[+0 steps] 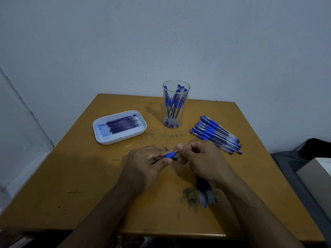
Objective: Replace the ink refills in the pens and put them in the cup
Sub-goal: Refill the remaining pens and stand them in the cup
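Bridging left hand [143, 162] and right hand [200, 159], pinched pen [170, 155]

— What colours does the desk [89, 185] show?
— Mustard yellow, smudged with dark blue-green ink.
— And the pens [215, 134]?
— Clear barrels, blue caps and sleeves. The cup [176, 103] is clear too.
— The tray [119, 127]?
— White, blue-stained, holding dark purple refills [122, 124]. The wall [161, 42] is pale grey-blue.
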